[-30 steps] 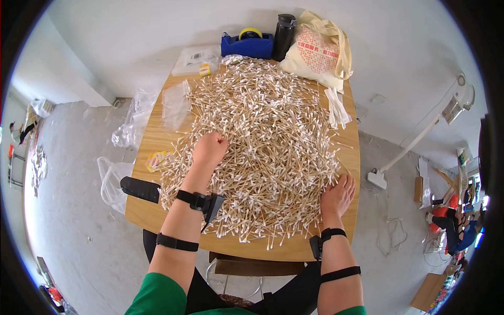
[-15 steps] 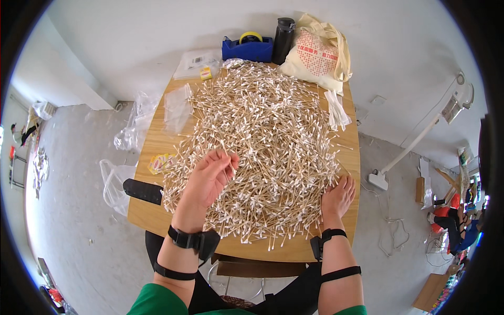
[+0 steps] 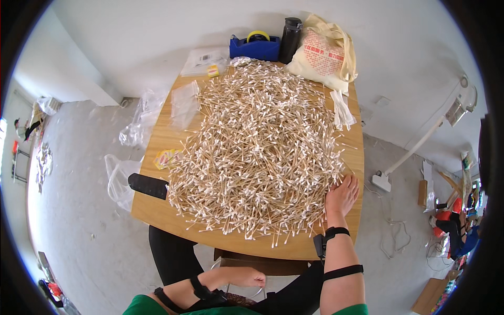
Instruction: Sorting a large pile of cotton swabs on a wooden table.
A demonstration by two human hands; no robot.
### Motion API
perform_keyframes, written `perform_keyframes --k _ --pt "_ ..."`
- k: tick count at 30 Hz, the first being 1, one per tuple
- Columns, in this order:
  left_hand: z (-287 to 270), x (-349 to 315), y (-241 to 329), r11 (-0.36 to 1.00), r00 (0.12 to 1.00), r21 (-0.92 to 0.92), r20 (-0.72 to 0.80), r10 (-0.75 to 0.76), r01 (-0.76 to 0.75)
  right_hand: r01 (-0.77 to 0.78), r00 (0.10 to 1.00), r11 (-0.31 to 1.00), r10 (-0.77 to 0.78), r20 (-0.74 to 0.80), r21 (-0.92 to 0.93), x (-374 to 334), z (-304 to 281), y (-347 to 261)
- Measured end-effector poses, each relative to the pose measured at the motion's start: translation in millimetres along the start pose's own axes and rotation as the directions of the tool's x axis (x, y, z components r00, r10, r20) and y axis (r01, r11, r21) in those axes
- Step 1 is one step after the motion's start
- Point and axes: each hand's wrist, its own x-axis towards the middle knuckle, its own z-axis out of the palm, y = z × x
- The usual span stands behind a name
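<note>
Since a moment ago the left hand [image 3: 247, 276] has come off the heap and dropped below the bench [image 3: 157, 210] edge, down by the lap; its fingers look loosely curled and I cannot tell whether they hold anything. Starting at the left, a black flat device [image 3: 148, 186] hangs over the bench's near-left corner, with small yellow packets [image 3: 167, 157] just beside it and clear plastic bags [image 3: 185, 105] further back. Across the middle spreads the big heap of cotton swabs [image 3: 257, 152], wooden sticks with white tips, covering most of the bench top and reaching nearly to the front edge. At the right, the right hand [image 3: 342, 195] rests flat at the heap's near-right edge, fingers spread and open, gripping nothing, touching the outermost swabs. To gather well from here, I would judge it best to sweep with the flat palm inward, low against the wood, so no sticks roll off the right edge, and to bring the left hand back up to wall the other side.
</note>
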Motion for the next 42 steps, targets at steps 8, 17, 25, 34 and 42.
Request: perform_keyframes --k 8,17,25,34,42 --pt "4 34 -90 0.673 0.705 0.547 -0.708 0.053 0.499 -0.021 1.0 1.0 0.021 0.007 0.016 -2 -2 -5" --pt "5 14 -18 0.614 0.898 0.691 -0.436 -0.066 0.381 -0.024 1.0 1.0 0.024 0.01 0.011 -2 -2 -1" --pt "-84 -39 100 0.882 0.506 0.424 -0.818 0.274 0.207 -0.027 0.999 1.0 0.027 0.027 0.012 -1 -5 -1" --pt "-146 24 108 0.489 0.294 0.496 -0.852 0.434 0.718 -0.03 0.999 1.0 0.03 0.032 -0.001 -2 -10 -6" --pt "-130 103 113 0.367 0.521 0.704 -0.703 0.485 0.609 -0.039 0.997 0.999 0.037 0.064 0.015 -1 -11 -6"
